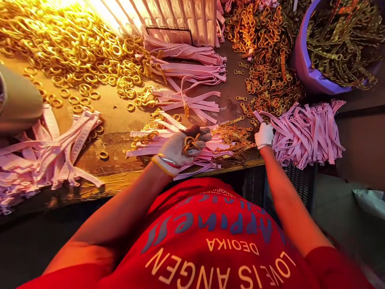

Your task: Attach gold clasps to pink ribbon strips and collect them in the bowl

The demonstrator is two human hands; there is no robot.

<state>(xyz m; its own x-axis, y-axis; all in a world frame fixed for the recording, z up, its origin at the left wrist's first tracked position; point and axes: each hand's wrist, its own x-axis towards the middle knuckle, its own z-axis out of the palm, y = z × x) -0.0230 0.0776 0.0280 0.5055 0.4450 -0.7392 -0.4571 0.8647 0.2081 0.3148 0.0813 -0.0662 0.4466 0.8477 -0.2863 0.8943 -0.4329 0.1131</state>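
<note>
My left hand [177, 150], in a white glove with darkened fingertips, is turned palm up. Its fingers curl around a few gold-coloured rings [191, 144]. Beneath it lies a bundle of pink straps [147, 152] with rings and gold metal links [237, 134] at their ends. My right hand [264, 135], also gloved, is at the left edge of a heap of pink straps [306, 134]. Its fingers are closed on a pink strap, whose end shows just above them; the fingertips are partly hidden.
Loose gold rings [90, 52] spread over the back left of the table [120, 116]. Small metal links [270, 80] are piled at the back right, beside a purple bucket [303, 52] of twisted metal strips. More pink straps [60, 148] lie at left near a pale container [21, 100]. A ribbed lamp-lit panel [180, 16] stands behind.
</note>
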